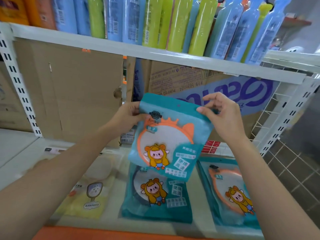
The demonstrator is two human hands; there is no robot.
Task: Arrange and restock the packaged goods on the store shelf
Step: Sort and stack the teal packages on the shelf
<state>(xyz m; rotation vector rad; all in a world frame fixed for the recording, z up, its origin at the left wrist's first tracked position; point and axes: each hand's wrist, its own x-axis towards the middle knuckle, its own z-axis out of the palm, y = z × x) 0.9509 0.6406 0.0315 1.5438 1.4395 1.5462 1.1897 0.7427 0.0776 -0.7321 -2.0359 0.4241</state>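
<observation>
A teal mirror packet (170,135) with an orange rim and a cartoon figure hangs upright above the lower shelf (22,153). My left hand (128,116) grips its upper left edge. My right hand (223,115) pinches its upper right corner between thumb and fingers. Flat on the shelf below lie a second teal packet (155,196) holding a dark-rimmed mirror, a third teal packet (230,193) with an orange rim to the right, and a pale yellow packet (90,196) to the left.
Brown cardboard boxes (69,90) stand behind the shelf, one printed with blue lettering (242,90). The upper shelf board (121,47) carries several blue and green bottles (155,23). A white wire grid (270,108) closes the right side. Red labels (211,146) lie at the back.
</observation>
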